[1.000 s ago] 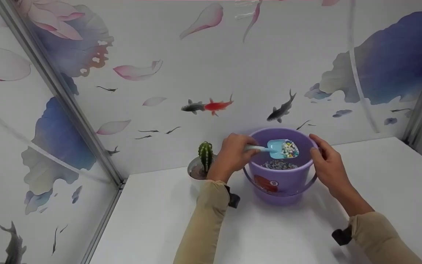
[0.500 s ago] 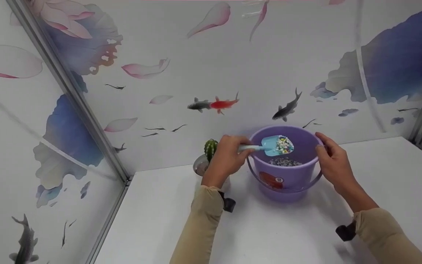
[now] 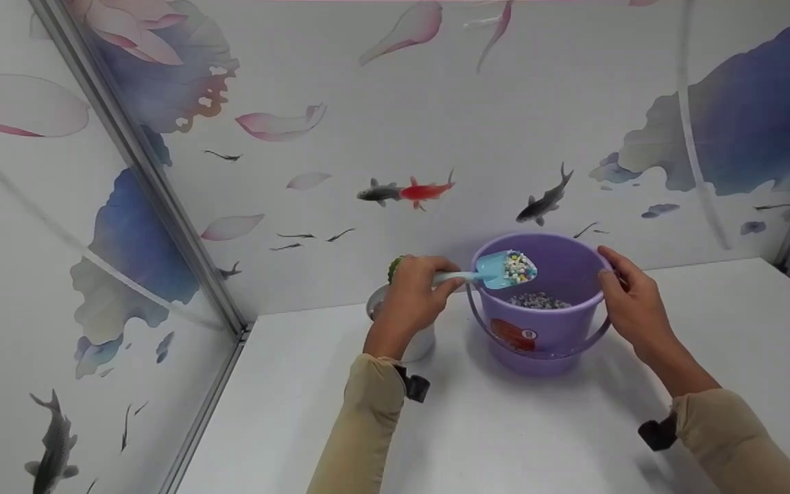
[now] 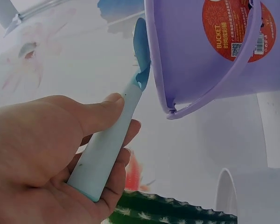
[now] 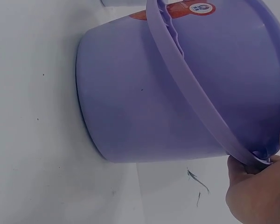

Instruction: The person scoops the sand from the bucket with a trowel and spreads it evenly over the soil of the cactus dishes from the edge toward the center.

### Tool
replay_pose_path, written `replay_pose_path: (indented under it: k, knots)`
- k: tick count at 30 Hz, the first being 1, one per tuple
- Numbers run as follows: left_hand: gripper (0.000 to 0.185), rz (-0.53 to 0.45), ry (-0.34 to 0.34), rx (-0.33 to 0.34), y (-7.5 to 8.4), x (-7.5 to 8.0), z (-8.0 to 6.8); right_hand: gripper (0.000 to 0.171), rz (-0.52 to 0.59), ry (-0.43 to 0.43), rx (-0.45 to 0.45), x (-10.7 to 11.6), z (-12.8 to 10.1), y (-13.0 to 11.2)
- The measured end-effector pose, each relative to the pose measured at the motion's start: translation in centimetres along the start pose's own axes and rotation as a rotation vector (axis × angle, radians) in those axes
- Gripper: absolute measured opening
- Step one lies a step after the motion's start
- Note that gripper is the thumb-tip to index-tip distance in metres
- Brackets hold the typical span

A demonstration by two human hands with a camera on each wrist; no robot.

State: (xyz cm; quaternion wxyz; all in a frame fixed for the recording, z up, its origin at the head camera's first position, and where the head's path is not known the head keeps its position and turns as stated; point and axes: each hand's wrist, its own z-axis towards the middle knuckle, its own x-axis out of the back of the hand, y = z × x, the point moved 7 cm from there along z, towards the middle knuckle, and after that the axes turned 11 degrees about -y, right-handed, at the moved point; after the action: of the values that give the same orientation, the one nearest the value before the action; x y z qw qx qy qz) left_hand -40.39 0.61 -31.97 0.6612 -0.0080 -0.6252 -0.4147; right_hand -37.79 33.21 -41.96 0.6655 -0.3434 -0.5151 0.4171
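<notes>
My left hand (image 3: 414,295) grips the pale handle of a small light-blue scoop (image 3: 491,271). White, yellow and blue granules (image 3: 519,267) fill the scoop's front half, over the left rim of a purple bucket (image 3: 539,336). Grey gravel (image 3: 539,300) lies inside the bucket. With thumb and fingers, my right hand (image 3: 635,298) holds the bucket's right rim near the handle's hinge. A potted cactus (image 4: 163,207) stands by my left hand, mostly covered by it in the head view; its white pot (image 3: 419,343) shows beneath the wrist.
The bucket stands on a white table (image 3: 491,439), its handle (image 3: 549,355) hanging down in front. Behind the table rises a white wall (image 3: 299,62) printed with fish and petals. A metal frame post (image 3: 134,158) runs along the left corner.
My left hand has drawn the loaded scoop leftward, from over the bucket's middle to its left rim, and now covers most of the cactus. The right hand keeps hold of the rim.
</notes>
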Motion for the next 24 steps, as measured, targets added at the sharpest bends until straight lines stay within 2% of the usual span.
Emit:
replay_pose_path:
  k: [3, 12, 18, 24]
  knots:
    - [0.019, 0.012, -0.001, 0.009, 0.2, 0.3, -0.3, 0.061, 0.003, 0.010, -0.004, 0.0, -0.1, -0.1]
    - [0.020, 0.044, -0.001, 0.090, 0.1, 1.1, -1.7, 0.065, -0.015, 0.015, -0.009, 0.1, -0.5, -0.2]
    - [0.020, 0.049, 0.004, 0.076, -0.1, 1.7, -2.4, 0.066, -0.016, 0.030, -0.017, 0.3, -0.7, -0.1]
    - [0.018, 0.006, 0.007, 0.076, -0.7, 2.7, -3.4, 0.064, -0.015, 0.057, -0.007, 0.3, -0.8, -0.5]
